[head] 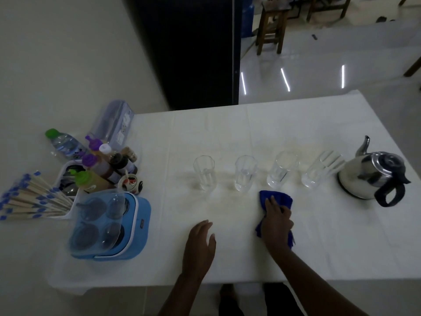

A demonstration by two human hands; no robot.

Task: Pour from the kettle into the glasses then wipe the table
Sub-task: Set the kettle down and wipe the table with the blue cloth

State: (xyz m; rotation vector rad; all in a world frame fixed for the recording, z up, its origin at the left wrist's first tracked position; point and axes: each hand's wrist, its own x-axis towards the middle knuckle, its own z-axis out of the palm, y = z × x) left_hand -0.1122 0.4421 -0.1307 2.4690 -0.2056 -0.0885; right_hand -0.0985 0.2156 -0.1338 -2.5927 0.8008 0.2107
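Tabletop (227,124): kettle (371,176) spout points away; right hand (276,222) grips cloth (280,198).

Four glasses (245,173) in row on table (319,236); kettle (370,176) right; cloth (276,199) before.

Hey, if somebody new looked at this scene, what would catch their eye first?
The bright blue cloth stands out most, held against the white table by the right hand. Just behind it, four clear glasses stand in a row across the middle, with a shiny steel kettle at the row's right end.
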